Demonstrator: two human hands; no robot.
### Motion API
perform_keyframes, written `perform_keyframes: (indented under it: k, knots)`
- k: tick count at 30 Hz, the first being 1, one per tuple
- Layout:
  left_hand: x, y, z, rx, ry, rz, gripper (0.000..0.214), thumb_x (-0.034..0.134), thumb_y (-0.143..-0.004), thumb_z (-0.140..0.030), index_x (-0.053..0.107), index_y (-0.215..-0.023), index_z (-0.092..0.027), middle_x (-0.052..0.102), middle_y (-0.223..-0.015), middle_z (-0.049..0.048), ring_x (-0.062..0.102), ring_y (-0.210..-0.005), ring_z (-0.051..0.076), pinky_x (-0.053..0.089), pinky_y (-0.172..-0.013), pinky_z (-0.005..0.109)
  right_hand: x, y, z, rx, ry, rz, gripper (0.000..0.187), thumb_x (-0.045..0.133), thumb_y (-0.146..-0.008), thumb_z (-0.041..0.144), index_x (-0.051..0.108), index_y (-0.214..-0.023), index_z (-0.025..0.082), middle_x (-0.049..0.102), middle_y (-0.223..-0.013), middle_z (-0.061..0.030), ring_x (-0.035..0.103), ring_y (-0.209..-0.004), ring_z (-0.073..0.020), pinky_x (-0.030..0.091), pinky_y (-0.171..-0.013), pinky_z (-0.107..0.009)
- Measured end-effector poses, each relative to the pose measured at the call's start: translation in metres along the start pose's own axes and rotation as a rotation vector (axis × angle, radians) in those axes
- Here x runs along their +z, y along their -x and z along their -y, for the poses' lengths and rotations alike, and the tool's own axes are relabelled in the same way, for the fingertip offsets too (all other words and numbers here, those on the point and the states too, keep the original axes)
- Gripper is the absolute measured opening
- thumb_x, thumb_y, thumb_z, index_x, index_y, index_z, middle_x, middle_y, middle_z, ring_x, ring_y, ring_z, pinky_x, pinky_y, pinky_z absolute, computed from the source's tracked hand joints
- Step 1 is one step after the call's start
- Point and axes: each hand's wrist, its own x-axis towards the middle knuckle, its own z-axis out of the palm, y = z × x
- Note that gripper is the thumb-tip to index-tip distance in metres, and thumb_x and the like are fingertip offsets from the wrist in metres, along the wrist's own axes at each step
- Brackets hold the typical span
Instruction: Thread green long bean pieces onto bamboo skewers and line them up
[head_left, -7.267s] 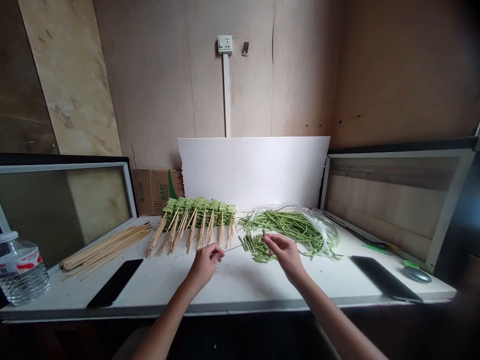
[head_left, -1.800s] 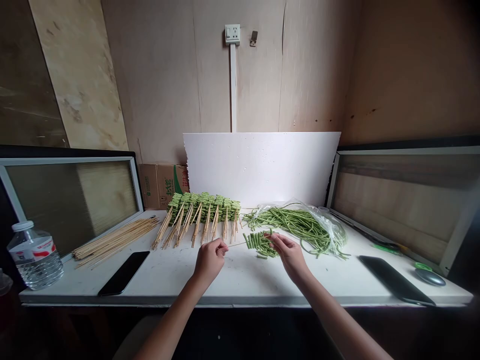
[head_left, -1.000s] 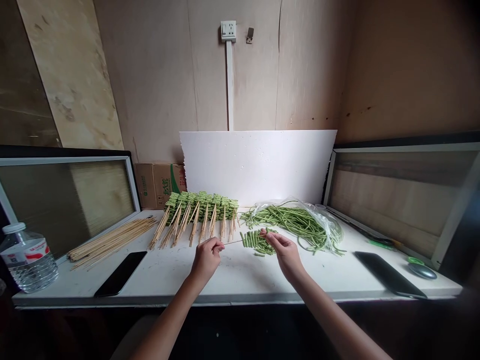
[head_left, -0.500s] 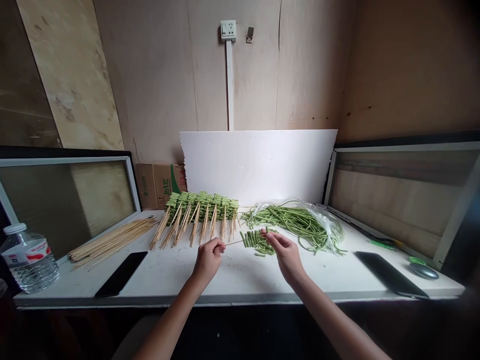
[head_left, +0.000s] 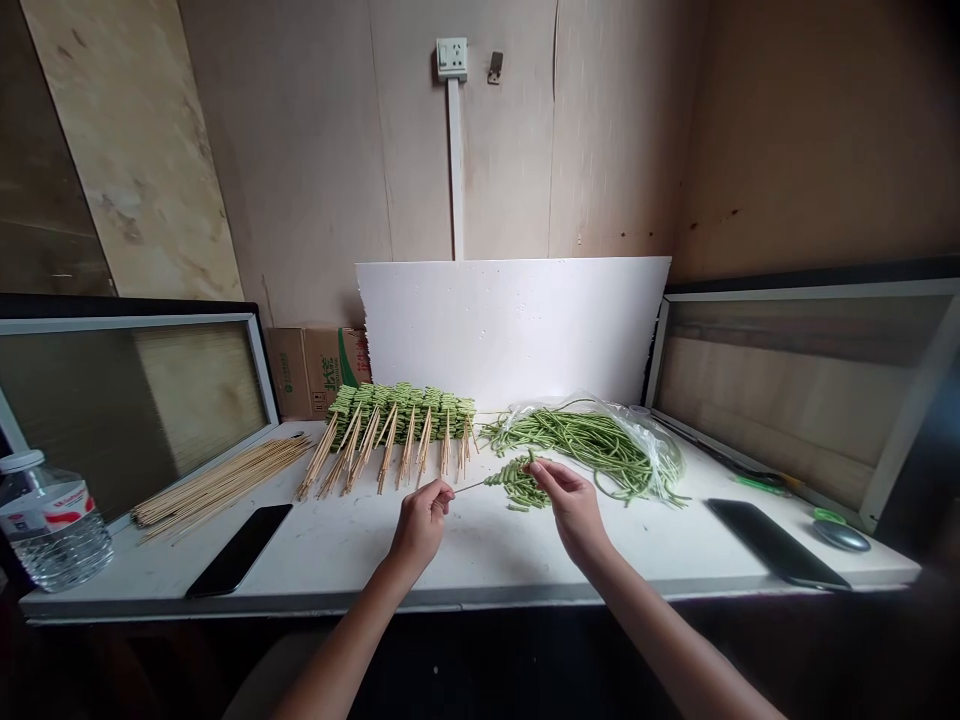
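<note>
Beans (head_left: pixel 514 480) shifted; left grip (head_left: pixel 421 520) pinching skewer (head_left: pixel 469 486)

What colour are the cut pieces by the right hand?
Green; the cut pieces show best in the head view.

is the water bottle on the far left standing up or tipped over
Upright: the clear plastic water bottle stands on its base at the left end of the white table, with its white cap uppermost.
</note>
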Motion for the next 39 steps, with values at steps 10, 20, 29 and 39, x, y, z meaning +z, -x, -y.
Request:
perform_keyframes:
  k: [10, 20, 29, 39]
  knots:
    - [-0.001, 0.0, 0.001, 0.016, -0.017, -0.098, 0.02, 0.05, -0.089, -0.012, 0.06, -0.074, -0.021, 0.073, -0.077, 0.0035, 0.071, -0.078, 0.019, 0.05, -0.071, 0.026, 0.001, 0.001, -0.012, 0.024, -0.033, -0.024, 0.034, 0.089, -0.072, 0.05, 0.083, -0.091, 0.023, 0.08, -0.098, -0.0091, 0.069, -0.1, -0.0299, 0.053, -0.09, -0.041]
    - [0.004, 0.002, -0.002, -0.041, 0.041, -0.01, 0.02, 0.048, -0.089, -0.014, 0.062, -0.075, -0.02, 0.07, -0.072, 0.0016, 0.067, -0.07, 0.017, 0.05, -0.069, 0.025, 0.005, 0.005, -0.007, -0.039, -0.002, -0.013, 0.031, 0.09, -0.071, 0.049, 0.082, -0.086, 0.022, 0.078, -0.097, -0.009, 0.068, -0.092, -0.0267, 0.055, -0.08, -0.038]
    - [0.002, -0.001, -0.013, -0.032, 0.029, -0.044, 0.018, 0.049, -0.088, -0.014, 0.061, -0.077, -0.021, 0.071, -0.075, 0.0016, 0.068, -0.074, 0.017, 0.049, -0.069, 0.024, 0.005, 0.003, -0.01, -0.012, 0.059, -0.003, 0.04, 0.086, -0.073, 0.055, 0.083, -0.093, 0.021, 0.078, -0.105, -0.0108, 0.069, -0.099, -0.0298, 0.055, -0.083, -0.04]
    - [-0.008, -0.008, 0.005, -0.11, -0.049, -0.076, 0.018, 0.051, -0.09, -0.018, 0.059, -0.075, -0.021, 0.067, -0.07, 0.0004, 0.061, -0.065, 0.017, 0.043, -0.064, 0.025, -0.034, -0.02, -0.045, -0.338, 0.96, 0.306, 0.026, 0.064, -0.095, 0.044, 0.082, -0.095, 0.025, 0.078, -0.096, -0.0105, 0.063, -0.099, -0.0345, 0.051, -0.083, -0.047]
